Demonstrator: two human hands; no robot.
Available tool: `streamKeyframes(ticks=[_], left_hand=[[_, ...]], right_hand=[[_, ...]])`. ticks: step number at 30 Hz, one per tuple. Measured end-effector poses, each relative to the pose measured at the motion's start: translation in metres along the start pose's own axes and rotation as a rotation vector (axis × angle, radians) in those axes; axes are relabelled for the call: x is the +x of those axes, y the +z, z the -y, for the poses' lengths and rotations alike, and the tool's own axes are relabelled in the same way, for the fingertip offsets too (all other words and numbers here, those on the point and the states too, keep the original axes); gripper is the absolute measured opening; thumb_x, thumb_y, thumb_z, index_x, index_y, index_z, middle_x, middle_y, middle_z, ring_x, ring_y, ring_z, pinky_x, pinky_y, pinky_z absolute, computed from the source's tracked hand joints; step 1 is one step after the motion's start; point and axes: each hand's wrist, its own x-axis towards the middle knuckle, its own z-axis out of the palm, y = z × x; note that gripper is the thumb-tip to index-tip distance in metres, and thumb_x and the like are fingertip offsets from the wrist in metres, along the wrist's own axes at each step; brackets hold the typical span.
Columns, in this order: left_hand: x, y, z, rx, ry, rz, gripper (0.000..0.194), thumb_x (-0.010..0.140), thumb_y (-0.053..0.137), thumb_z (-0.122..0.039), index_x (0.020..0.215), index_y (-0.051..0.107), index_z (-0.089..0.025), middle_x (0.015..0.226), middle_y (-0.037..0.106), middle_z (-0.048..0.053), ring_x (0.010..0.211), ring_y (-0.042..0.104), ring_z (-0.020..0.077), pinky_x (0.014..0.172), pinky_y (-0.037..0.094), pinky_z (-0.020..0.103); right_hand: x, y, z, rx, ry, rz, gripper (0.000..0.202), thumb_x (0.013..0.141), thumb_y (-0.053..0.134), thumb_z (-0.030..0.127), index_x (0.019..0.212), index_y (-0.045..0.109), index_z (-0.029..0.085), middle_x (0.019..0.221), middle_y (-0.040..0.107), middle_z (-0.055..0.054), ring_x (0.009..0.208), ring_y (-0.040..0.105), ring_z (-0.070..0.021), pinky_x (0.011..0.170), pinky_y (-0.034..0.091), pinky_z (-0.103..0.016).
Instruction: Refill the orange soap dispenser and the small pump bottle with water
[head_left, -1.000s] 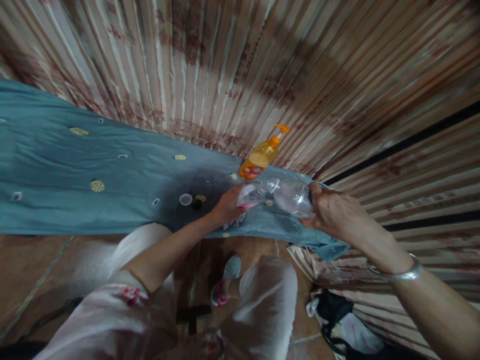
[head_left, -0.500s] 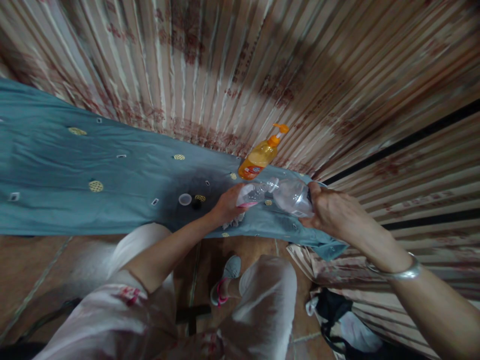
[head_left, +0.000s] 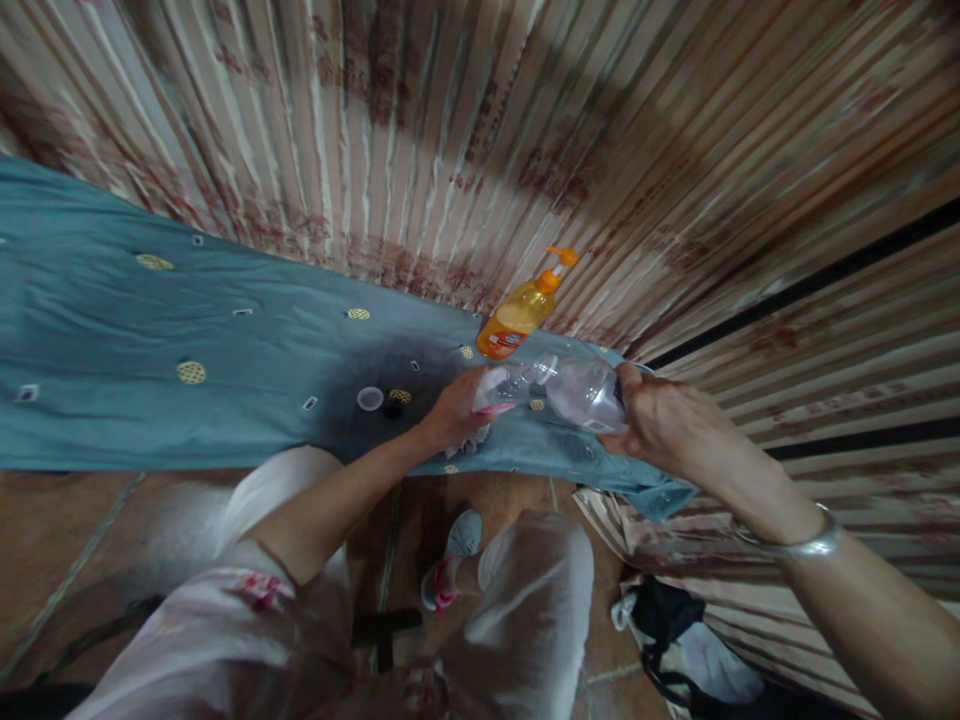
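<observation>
Head view: a clear bottle [head_left: 585,392], colourless and nearly horizontal, is held above the blue, cloth-covered surface [head_left: 255,360], its neck toward a smaller clear container [head_left: 510,384] with a pink patch; contact between them cannot be confirmed. My right hand [head_left: 664,415] is wrapped around the bottle's base end; my left hand [head_left: 457,408] grips the container.

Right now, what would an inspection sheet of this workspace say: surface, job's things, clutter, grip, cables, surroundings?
Surface: wrinkled, patterned blue cloth.
Job's things: clear plastic, narrowed midway; one piece or two, unclear.
Clutter: pump bottle beyond it; pale disc to the left.
Grip: left hand and right hand each hold one end of the clear plastic.
Cables: nothing seen for certain.
Surroundings: pleated curtain behind, tiled floor, dark bundle lower right.
</observation>
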Motion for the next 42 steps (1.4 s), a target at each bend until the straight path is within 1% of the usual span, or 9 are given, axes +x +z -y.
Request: streamKeyframes(ticks=[5,11,18,22,25,28,34,39,42], left_hand=[[-0.0002,-0.0004,0.0014,0.008,0.016,-0.002,0.063,0.084,0.085,-0.024,0.143,0.062,-0.025,0.149,0.076,0.013,0.142,0.072,0.0355,0.123,0.056,0.049],[-0.0005,-0.0004,0.0014,-0.001,0.031,-0.005,0.064,0.084,0.084,-0.024,0.143,0.061,-0.026,0.150,0.076,0.012,0.141,0.072,0.0352,0.122,0.057,0.050],[-0.0002,0.0002,-0.0006,0.012,0.012,-0.001,0.061,0.085,0.085,-0.025,0.142,0.061,-0.023,0.148,0.077,0.014,0.139,0.073,0.0347,0.121,0.057,0.049],[-0.0006,-0.0008,-0.0028,0.021,0.010,-0.012,0.060,0.085,0.082,-0.022,0.141,0.062,-0.022,0.149,0.077,0.013,0.140,0.073,0.0343,0.122,0.057,0.050],[-0.0005,-0.0016,-0.0035,0.020,0.009,-0.007,0.058,0.085,0.083,-0.024,0.139,0.063,-0.023,0.148,0.077,0.014,0.140,0.073,0.0347,0.122,0.057,0.049],[-0.0002,-0.0016,-0.0021,0.007,0.027,-0.001,0.058,0.085,0.083,-0.025,0.140,0.062,-0.023,0.149,0.077,0.014,0.140,0.073,0.0349,0.122,0.057,0.049],[-0.0005,-0.0009,0.0019,0.009,0.030,-0.003,0.063,0.085,0.084,-0.026,0.143,0.061,-0.024,0.151,0.076,0.015,0.141,0.072,0.0367,0.122,0.057,0.051],[0.0002,0.0014,0.0021,0.002,0.028,-0.010,0.062,0.083,0.085,-0.022,0.141,0.062,-0.024,0.150,0.077,0.014,0.139,0.073,0.0362,0.120,0.058,0.050],[0.0006,0.0017,0.0017,0.001,0.023,-0.014,0.062,0.083,0.085,-0.020,0.140,0.062,-0.024,0.149,0.077,0.014,0.139,0.073,0.0360,0.119,0.058,0.049]], right_hand=[[-0.0003,-0.0038,0.0028,-0.014,0.035,0.016,0.039,0.094,0.079,0.041,0.117,0.064,0.012,0.090,0.082,-0.019,0.080,0.080,-0.0332,0.061,0.039,-0.032],[-0.0008,-0.0059,0.0014,-0.017,-0.014,0.021,0.038,0.096,0.076,0.040,0.116,0.063,0.011,0.087,0.082,-0.020,0.080,0.081,-0.0359,0.059,0.038,-0.033],[-0.0008,-0.0054,0.0027,-0.021,0.009,0.028,0.043,0.097,0.077,0.042,0.120,0.064,0.008,0.094,0.083,-0.023,0.088,0.083,-0.0374,0.061,0.040,-0.033],[-0.0003,-0.0035,0.0029,-0.013,0.029,0.018,0.043,0.095,0.080,0.042,0.119,0.064,0.009,0.091,0.083,-0.021,0.085,0.083,-0.0356,0.061,0.041,-0.032],[0.0001,-0.0004,0.0019,0.000,0.024,-0.004,0.043,0.093,0.081,0.043,0.117,0.064,0.011,0.090,0.082,-0.020,0.083,0.082,-0.0352,0.061,0.041,-0.032],[0.0003,0.0014,0.0009,-0.006,0.013,-0.019,0.039,0.094,0.079,0.041,0.115,0.063,0.012,0.089,0.082,-0.020,0.082,0.081,-0.0354,0.061,0.039,-0.032],[0.0004,-0.0038,0.0015,-0.019,0.005,0.032,0.039,0.097,0.076,0.041,0.117,0.062,0.011,0.092,0.083,-0.021,0.084,0.082,-0.0341,0.060,0.033,-0.032],[0.0010,-0.0068,0.0029,-0.008,0.021,0.056,0.045,0.097,0.077,0.044,0.120,0.063,0.008,0.093,0.083,-0.022,0.087,0.083,-0.0353,0.061,0.036,-0.033],[0.0018,-0.0042,0.0021,-0.012,0.019,0.039,0.050,0.096,0.079,0.048,0.121,0.063,0.008,0.093,0.083,-0.022,0.085,0.082,-0.0356,0.061,0.037,-0.032]])
